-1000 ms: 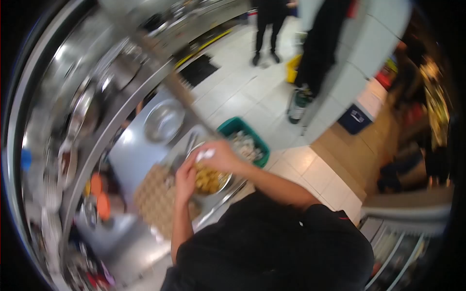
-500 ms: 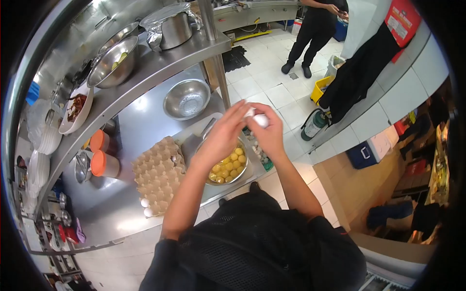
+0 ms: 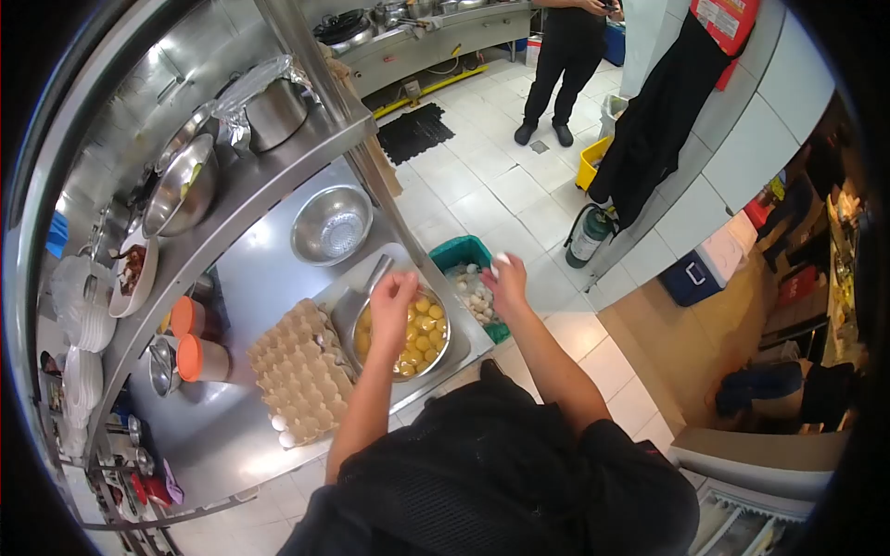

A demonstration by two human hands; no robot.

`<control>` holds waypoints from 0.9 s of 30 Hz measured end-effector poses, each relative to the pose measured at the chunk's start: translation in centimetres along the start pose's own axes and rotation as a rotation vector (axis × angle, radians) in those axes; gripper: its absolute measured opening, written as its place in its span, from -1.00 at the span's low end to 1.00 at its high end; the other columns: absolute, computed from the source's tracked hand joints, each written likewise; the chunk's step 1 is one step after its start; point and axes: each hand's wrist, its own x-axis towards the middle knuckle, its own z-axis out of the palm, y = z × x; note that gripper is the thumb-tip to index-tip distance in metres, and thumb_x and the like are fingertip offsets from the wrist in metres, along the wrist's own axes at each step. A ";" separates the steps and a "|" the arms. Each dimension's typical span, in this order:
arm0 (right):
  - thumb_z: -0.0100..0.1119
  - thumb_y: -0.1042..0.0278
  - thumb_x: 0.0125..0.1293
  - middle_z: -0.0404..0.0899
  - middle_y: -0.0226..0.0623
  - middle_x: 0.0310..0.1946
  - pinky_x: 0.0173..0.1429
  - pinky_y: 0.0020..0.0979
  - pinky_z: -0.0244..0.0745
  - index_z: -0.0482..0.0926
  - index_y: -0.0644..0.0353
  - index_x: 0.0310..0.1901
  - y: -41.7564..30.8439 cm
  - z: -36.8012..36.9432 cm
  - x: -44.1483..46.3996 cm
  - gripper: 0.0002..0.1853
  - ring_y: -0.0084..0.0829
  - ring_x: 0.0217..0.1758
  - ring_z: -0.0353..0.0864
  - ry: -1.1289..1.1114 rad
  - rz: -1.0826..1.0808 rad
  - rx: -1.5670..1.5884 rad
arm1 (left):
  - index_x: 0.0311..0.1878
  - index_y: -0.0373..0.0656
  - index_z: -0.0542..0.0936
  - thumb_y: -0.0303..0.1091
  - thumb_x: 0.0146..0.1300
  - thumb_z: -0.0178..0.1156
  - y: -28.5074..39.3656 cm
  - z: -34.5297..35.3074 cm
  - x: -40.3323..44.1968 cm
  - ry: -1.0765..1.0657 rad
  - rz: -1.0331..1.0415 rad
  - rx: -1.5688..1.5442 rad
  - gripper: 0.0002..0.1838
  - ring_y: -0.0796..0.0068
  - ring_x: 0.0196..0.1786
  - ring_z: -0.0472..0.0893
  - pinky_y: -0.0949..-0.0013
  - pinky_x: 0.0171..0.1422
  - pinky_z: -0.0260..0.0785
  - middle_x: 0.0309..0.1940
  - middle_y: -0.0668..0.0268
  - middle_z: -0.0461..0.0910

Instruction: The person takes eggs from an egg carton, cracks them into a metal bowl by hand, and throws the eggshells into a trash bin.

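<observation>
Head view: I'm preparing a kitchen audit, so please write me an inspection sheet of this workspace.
Surface: steel worktop, shiny with glare.
Job's things: bowl holding many raw yolks; carton tray beside it, two white eggs at one corner; green bin with eggshells beyond the worktop's edge.
Clutter: second steel bowl and two orange-lidded containers.
Grippers: bare hands; left hand above the bowl, contents unclear; right hand holds a white shell near the green bin.
Cables: nothing seen on the worktop.
Surroundings: another person standing on tiled floor; fire extinguisher; black mat.
</observation>
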 end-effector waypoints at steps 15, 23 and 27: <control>-0.03 -0.07 0.59 0.56 -0.22 -0.25 -0.35 -0.44 0.40 0.48 0.09 0.06 -4.2 18.1 -0.5 -0.63 -0.48 -0.41 0.40 -0.455 0.247 0.286 | -0.07 -0.08 0.52 0.29 0.29 0.25 3.8 -3.6 -6.6 -0.380 0.066 -0.952 -0.44 0.24 0.25 0.55 0.17 0.25 0.46 0.07 0.25 0.50; -0.12 -0.23 0.59 0.62 -0.26 -0.35 -0.40 -0.47 0.33 0.48 0.11 0.09 -5.5 14.3 -8.8 -0.49 -0.55 -0.48 0.38 -0.813 0.316 -0.017 | 0.38 -0.17 0.42 -0.25 0.42 0.29 7.4 -3.9 -3.6 -0.030 0.094 -0.366 -0.47 0.46 0.08 0.59 0.40 0.08 0.46 0.21 0.21 0.51; 0.04 -0.16 0.55 0.60 -0.31 -0.43 -0.59 -0.57 0.23 0.45 0.14 0.03 -5.9 13.7 -12.8 -0.54 -0.64 -0.63 0.37 -0.765 -0.023 -0.430 | 0.52 -0.15 0.32 -0.37 0.38 0.30 8.8 -2.8 -2.5 0.046 0.128 -0.158 -0.33 0.60 -0.04 0.59 0.48 0.01 0.47 0.13 0.24 0.59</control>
